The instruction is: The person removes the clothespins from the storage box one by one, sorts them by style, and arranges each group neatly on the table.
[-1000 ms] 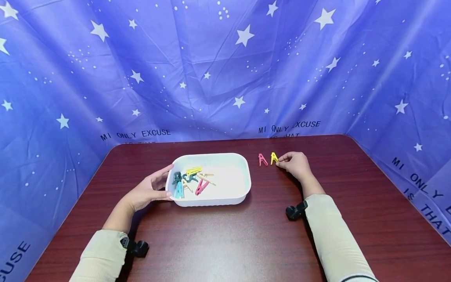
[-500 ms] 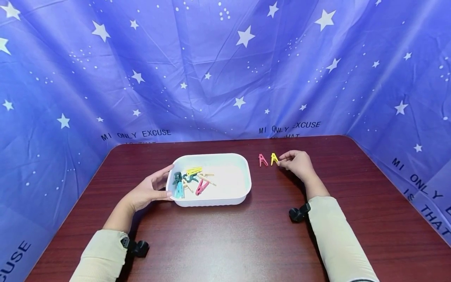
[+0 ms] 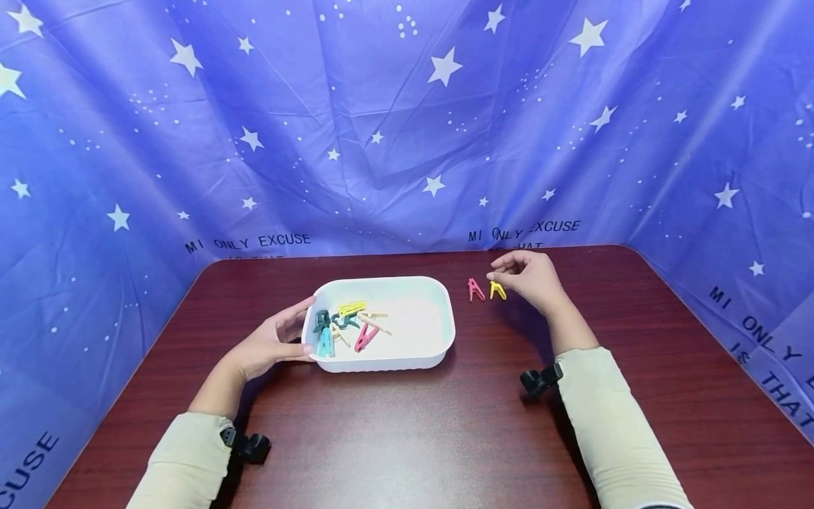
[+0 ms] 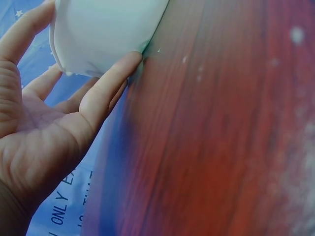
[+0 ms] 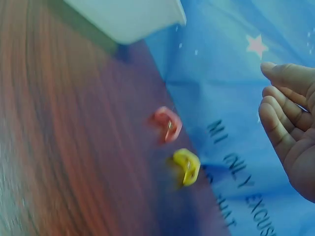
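Observation:
In the head view my left hand holds the left end of a white plastic tub, thumb at the near corner and fingers along the far rim. The tub holds several clothespins, among them a pink one, a yellow one and a light blue one, plus dark green clips. Right of the tub, a pink clothespin and a yellow clothespin stand on the table side by side. My right hand hovers just above the yellow one, holding nothing; the right wrist view shows it apart from both.
A dark red wooden table lies under everything. A blue star-printed curtain rises right behind its back edge and along both sides. Black wrist cameras are strapped at both sleeves.
My right hand has let go of the yellow clothespin, drawn back slightly, then lifted and shifted over its top. The yellow clothespin stays beside the pink one. My left hand keeps its hold on the tub.

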Demonstrator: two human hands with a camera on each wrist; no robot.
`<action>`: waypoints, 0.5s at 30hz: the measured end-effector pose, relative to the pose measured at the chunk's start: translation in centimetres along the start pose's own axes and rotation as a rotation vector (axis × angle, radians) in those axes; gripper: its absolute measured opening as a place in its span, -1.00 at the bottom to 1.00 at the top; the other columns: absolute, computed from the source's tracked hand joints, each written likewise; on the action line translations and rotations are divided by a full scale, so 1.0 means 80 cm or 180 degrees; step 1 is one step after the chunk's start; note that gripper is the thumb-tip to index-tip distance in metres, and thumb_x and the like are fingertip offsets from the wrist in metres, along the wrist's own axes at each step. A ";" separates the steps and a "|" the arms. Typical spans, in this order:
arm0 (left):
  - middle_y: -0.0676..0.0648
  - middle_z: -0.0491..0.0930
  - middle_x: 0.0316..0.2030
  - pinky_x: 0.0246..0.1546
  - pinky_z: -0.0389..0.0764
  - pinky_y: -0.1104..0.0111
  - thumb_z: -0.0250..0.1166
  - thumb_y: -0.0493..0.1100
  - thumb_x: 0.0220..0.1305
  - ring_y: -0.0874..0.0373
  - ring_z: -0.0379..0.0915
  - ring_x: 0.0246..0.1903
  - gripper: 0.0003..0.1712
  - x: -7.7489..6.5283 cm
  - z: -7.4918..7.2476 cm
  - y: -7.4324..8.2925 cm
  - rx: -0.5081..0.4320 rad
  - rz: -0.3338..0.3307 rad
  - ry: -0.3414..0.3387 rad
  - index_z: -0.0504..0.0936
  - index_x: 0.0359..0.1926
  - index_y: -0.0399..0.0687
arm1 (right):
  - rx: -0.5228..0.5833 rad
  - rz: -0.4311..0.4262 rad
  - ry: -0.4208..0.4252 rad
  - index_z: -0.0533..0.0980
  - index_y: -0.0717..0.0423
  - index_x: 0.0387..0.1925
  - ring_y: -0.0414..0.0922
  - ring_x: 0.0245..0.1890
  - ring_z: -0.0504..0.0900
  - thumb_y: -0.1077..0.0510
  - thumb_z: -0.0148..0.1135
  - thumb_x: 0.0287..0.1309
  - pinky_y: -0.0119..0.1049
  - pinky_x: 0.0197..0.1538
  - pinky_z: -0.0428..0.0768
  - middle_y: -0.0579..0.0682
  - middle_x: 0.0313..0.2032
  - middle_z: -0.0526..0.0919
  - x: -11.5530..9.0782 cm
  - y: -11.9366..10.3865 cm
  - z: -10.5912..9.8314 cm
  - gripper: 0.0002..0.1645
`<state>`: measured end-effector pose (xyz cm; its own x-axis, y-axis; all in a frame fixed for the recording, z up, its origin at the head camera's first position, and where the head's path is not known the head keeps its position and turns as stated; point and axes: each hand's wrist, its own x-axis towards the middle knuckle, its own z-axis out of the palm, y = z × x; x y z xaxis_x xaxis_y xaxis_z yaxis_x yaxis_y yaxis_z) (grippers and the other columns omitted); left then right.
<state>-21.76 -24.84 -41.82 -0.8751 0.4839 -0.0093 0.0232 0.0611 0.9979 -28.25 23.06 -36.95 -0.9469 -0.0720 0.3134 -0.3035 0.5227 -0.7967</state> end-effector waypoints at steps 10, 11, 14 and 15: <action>-0.44 0.08 0.35 -0.11 0.61 0.17 0.36 -0.48 0.09 -0.16 0.24 0.21 0.10 0.000 0.000 0.002 0.0001 0.0008 0.0006 -0.06 0.53 -0.11 | 0.0190 -0.0265 -0.0461 0.68 0.20 -0.23 -0.11 -0.42 0.56 0.16 0.51 -0.01 -0.38 -0.39 0.50 0.08 -0.38 0.68 0.006 -0.055 0.012 -0.71; -0.43 0.08 0.35 -0.11 0.61 0.15 0.37 -0.48 0.08 -0.16 0.24 0.20 0.11 0.000 0.000 0.002 -0.0015 -0.0004 0.0011 -0.06 0.54 -0.08 | 0.0194 -0.0274 -0.0520 0.68 0.19 -0.22 -0.10 -0.40 0.56 0.16 0.50 -0.01 -0.37 -0.37 0.51 0.08 -0.37 0.68 0.007 -0.060 0.013 -0.71; -0.44 0.06 0.36 -0.13 0.61 0.10 0.39 -0.47 0.08 -0.20 0.23 0.21 0.15 0.001 0.000 0.002 -0.0068 -0.0023 -0.0002 -0.10 0.54 -0.05 | 0.0208 -0.0264 -0.0685 0.67 0.19 -0.18 -0.07 -0.38 0.56 0.18 0.49 0.01 -0.35 -0.35 0.52 0.08 -0.35 0.67 0.011 -0.074 0.017 -0.70; -0.45 0.05 0.36 -0.14 0.61 0.08 0.39 -0.47 0.08 -0.22 0.23 0.22 0.16 0.001 0.000 0.001 -0.0089 -0.0029 -0.0006 -0.11 0.55 -0.04 | 0.0198 -0.0269 -0.0732 0.67 0.19 -0.18 -0.06 -0.38 0.56 0.17 0.49 0.02 -0.34 -0.34 0.52 0.08 -0.35 0.67 0.012 -0.078 0.019 -0.70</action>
<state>-21.87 -24.81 -41.71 -0.8743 0.4851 -0.0184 0.0017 0.0411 0.9992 -27.43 18.40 -32.45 -0.9150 -0.3083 0.2603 -0.3820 0.4537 -0.8051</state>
